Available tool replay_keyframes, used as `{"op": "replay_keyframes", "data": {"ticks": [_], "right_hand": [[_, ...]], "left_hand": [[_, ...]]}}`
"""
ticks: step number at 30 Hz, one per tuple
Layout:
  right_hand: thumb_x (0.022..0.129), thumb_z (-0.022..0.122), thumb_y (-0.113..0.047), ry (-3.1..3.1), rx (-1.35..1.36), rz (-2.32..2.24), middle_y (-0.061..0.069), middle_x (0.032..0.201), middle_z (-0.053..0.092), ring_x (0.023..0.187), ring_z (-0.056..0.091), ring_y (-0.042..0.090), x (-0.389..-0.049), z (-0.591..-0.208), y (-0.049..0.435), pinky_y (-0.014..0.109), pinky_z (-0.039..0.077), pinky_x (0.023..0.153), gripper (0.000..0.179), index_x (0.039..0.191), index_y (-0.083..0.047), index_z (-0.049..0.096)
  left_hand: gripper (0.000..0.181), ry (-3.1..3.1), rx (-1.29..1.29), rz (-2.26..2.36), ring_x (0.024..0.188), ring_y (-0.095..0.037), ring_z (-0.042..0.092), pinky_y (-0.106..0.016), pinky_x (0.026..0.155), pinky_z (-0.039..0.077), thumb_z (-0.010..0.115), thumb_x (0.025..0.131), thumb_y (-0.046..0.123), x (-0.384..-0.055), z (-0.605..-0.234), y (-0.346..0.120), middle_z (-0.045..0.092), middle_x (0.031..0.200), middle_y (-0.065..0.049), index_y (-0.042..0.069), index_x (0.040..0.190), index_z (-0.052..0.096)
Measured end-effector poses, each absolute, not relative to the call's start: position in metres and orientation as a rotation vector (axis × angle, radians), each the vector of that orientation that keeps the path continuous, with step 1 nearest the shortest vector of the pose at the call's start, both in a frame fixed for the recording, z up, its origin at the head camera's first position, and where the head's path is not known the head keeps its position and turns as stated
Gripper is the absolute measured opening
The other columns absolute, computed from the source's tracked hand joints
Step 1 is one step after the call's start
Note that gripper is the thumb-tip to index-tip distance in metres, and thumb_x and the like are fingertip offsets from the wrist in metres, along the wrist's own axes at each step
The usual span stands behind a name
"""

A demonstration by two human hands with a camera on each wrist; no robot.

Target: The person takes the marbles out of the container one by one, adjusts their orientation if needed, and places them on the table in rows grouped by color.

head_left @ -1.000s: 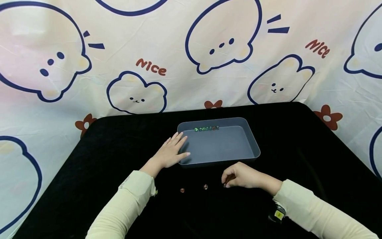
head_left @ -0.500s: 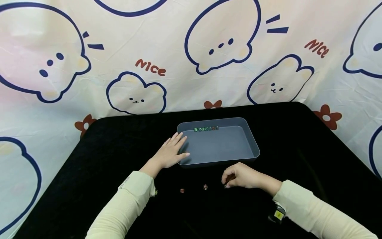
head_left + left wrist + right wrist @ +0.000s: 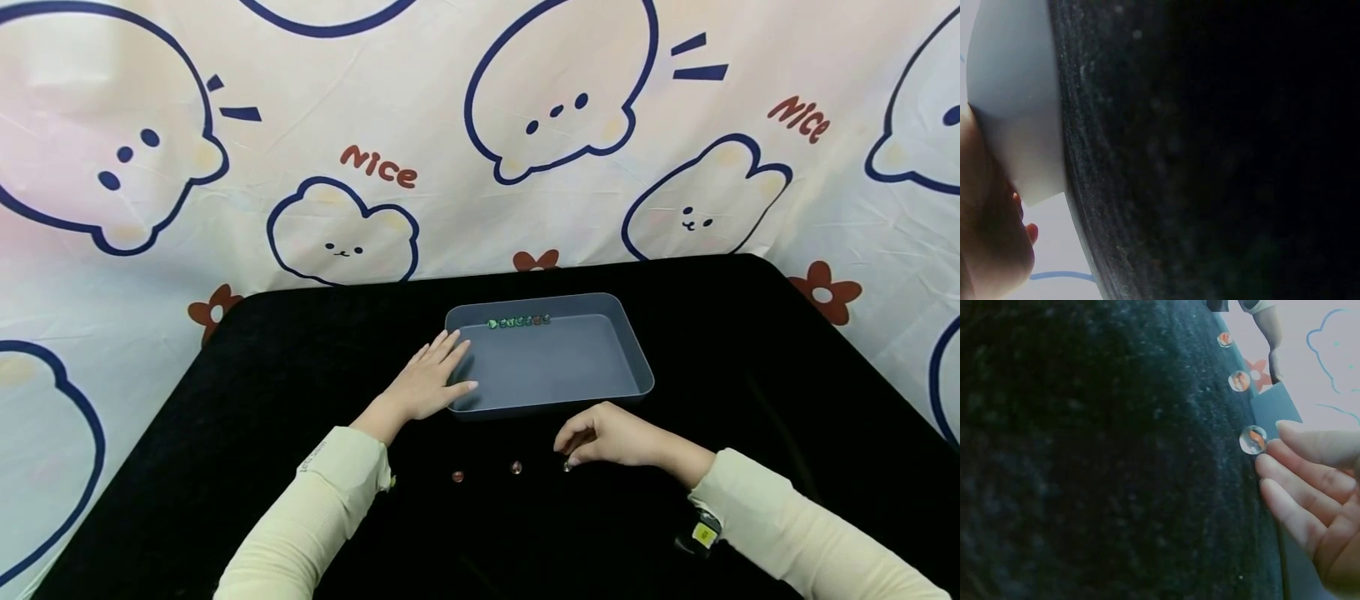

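Note:
My left hand (image 3: 424, 385) lies with spread fingers over the left rim of a grey rectangular tray (image 3: 551, 358). In the left wrist view, part of that hand (image 3: 991, 219) shows against the tray's outer wall (image 3: 1019, 94). My right hand (image 3: 611, 437) is low in front of the tray, thumb and fingers loosely bent. A clear glass marble with an orange swirl (image 3: 1252, 439) sits on the black cloth right at its fingertips, and thumb and forefinger stand apart beside it. Two more marbles, one in the middle (image 3: 516, 468) and one farther left (image 3: 458, 477), lie in a row with it.
Several green and reddish marbles (image 3: 517, 322) line the tray's far wall. Black cloth (image 3: 322, 350) covers the table. A patterned curtain (image 3: 450, 100) hangs behind it.
My right hand has lifted slightly, and the marble under its fingertips shows more on the cloth. The left hand and the tray stay where they were.

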State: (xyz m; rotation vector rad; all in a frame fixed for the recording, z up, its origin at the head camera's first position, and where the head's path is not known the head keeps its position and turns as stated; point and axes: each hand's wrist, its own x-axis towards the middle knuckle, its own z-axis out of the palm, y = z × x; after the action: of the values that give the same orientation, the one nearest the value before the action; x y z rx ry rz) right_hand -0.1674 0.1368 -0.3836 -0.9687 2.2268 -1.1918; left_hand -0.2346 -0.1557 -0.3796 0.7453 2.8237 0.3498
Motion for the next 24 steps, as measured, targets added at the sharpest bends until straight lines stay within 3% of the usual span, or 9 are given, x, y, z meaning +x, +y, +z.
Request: {"op": "replay_keyframes", "data": {"ticks": [24], "right_hand": [[0.079,0.062,-0.012,2.214,-0.857,-1.332,0.016,0.095,0.061,0.083,0.059,0.015,-0.180,-0.361,0.139,0.026,0.048,0.068,0.025,0.097,0.005,0.062]], "left_hand": [[0.071,2.813,0.736,0.355,0.129,-0.016,-0.007,-0.041,0.102,0.002,0.031,0.085,0.058,-0.234,-0.380,-0.155,0.002,0.144,-0.003,0.016,0.140,0.012]]}}
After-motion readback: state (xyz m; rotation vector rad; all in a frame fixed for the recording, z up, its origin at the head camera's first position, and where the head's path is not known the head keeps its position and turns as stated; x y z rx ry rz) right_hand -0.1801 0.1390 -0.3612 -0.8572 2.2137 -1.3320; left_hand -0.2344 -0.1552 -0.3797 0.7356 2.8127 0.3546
